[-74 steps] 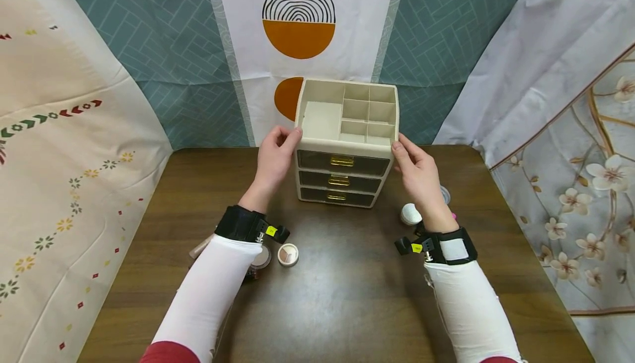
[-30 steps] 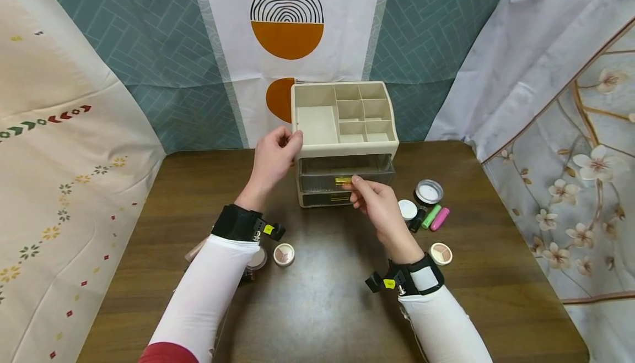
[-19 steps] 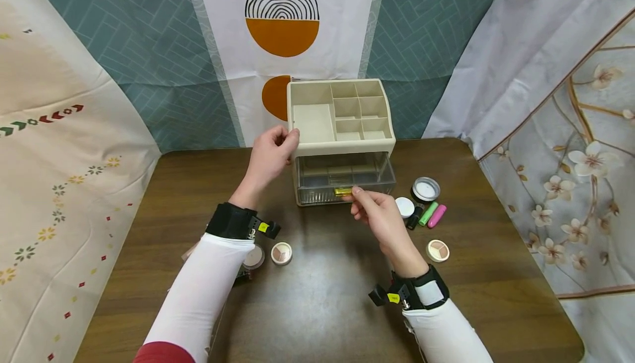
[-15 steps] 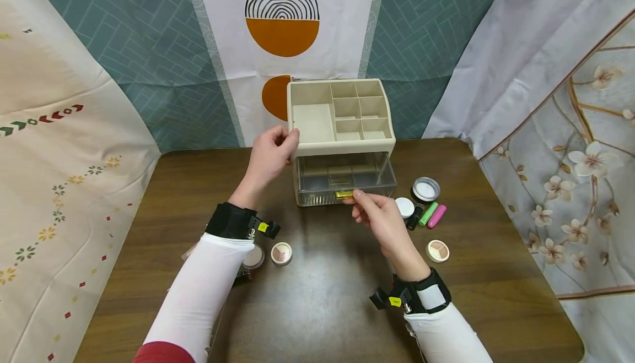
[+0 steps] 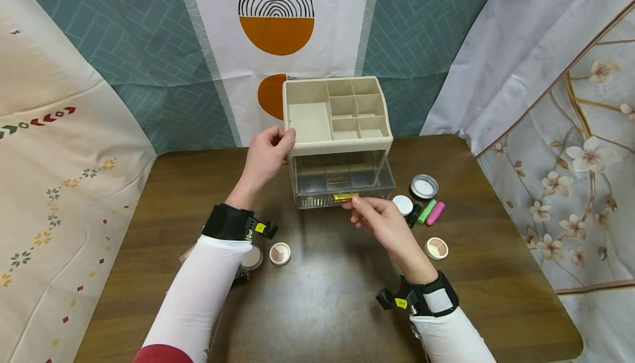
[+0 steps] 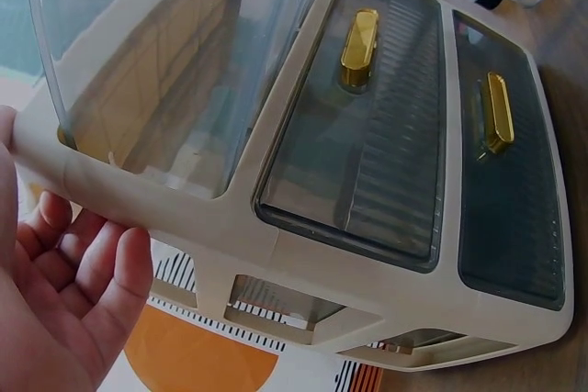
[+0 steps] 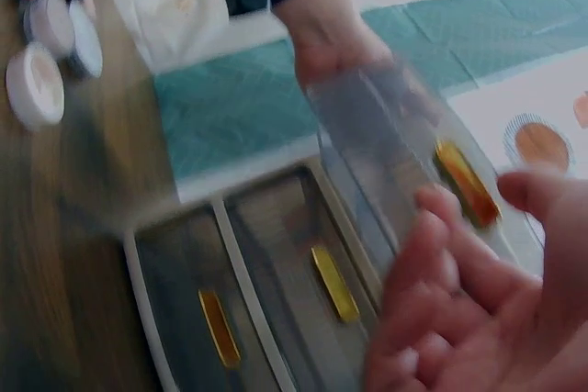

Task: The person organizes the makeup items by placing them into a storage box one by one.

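A cream cosmetic organizer (image 5: 342,146) stands at the back of the table, with divided open compartments on top. Its smoky clear top drawer (image 5: 367,179) is pulled well out; I see nothing inside it. My left hand (image 5: 267,155) holds the organizer's upper left front corner, thumb on the rim, fingers curled at the side in the left wrist view. With thumb and fingers, my right hand (image 5: 386,224) pinches the top drawer's gold handle (image 5: 342,197). The two lower drawers are closed, as the left wrist view shows, each with its gold handle (image 6: 360,48).
Right of the organizer lie a round clear-rimmed jar (image 5: 424,187), a white jar (image 5: 402,205), a black tube, a green tube (image 5: 426,211), a pink tube (image 5: 435,213) and a three-colour palette (image 5: 436,248). Another palette (image 5: 280,254) and a round compact (image 5: 252,258) sit by my left forearm.
My right hand has left the organizer's right side, taken the top drawer's handle and drawn the drawer out towards me. My left hand has stayed on the left corner.
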Motion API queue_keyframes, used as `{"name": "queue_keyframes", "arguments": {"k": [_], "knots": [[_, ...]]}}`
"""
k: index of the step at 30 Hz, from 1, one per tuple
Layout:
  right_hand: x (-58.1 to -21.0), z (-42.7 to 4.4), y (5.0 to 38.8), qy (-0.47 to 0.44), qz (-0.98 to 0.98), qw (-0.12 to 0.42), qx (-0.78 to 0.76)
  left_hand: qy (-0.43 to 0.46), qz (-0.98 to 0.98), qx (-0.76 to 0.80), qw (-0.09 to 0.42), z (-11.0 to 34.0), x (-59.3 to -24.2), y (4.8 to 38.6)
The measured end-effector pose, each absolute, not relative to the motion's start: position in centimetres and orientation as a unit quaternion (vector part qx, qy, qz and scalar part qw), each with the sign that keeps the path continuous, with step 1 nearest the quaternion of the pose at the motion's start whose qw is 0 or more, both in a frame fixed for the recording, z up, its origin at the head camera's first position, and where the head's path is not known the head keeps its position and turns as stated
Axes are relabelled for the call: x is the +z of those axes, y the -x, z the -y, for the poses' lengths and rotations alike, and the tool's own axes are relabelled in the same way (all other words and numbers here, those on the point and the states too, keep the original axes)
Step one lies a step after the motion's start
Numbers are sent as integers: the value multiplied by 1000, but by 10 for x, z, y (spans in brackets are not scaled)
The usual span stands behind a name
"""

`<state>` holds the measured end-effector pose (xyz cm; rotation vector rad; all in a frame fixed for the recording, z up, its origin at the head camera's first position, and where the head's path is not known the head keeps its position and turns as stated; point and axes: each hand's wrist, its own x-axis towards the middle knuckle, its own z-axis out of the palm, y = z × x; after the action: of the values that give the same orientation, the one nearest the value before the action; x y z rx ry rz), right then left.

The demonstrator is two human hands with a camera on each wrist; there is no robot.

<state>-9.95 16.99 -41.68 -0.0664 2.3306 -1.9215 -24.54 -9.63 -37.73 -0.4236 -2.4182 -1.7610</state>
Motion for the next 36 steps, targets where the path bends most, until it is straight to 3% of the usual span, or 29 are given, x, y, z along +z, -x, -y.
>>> {"name": "queue_keyframes", "arguments": {"k": [7, 17, 25, 36], "knots": [[-425, -237, 89, 106, -862, 116, -481, 143, 796, -587, 48, 96, -378, 246], [-456, -327, 65, -23, -946, 104, -307, 146, 800, -579, 53, 99, -379, 247], [-488, -339, 53, -22, -961, 91, -259, 147, 799, -580, 53, 100, -381, 249], [-491, -334, 55, -27, -965, 75, -249, 147, 798, -583, 45, 100, -379, 249]]}}
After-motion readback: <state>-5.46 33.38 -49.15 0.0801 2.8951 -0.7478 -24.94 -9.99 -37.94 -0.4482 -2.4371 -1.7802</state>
